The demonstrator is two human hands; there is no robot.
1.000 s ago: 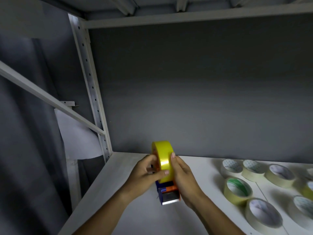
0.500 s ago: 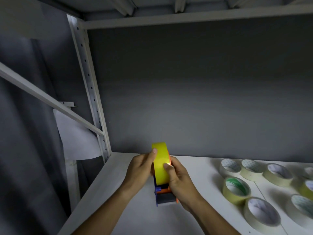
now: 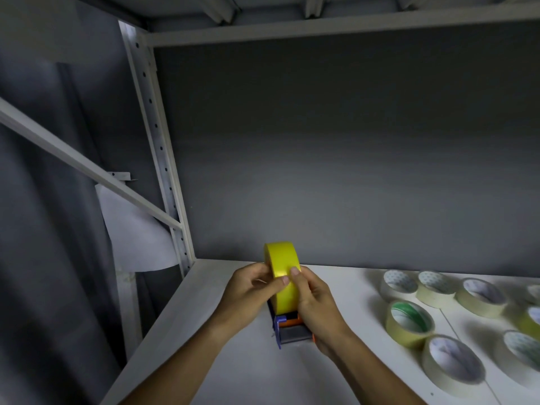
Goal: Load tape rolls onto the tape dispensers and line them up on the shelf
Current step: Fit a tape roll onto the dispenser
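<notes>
Yellow tape roll (image 3: 283,276) in dispenser (image 3: 292,331), both hands' grip.

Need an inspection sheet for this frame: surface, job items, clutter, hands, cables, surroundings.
Surface: white shelf board, dimly lit.
Job's things: yellow tape roll standing on edge in the blue-and-orange dispenser; loose tape rolls lying flat at right, one with a green core.
Clutter: nothing seen.
Hands: left hand and right hand both grip the yellow roll, thumbs on its outer face.
Cables: nothing seen.
Surroundings: grey back wall, perforated upright, diagonal brace, upper shelf, white sheet hanging at left.
</notes>
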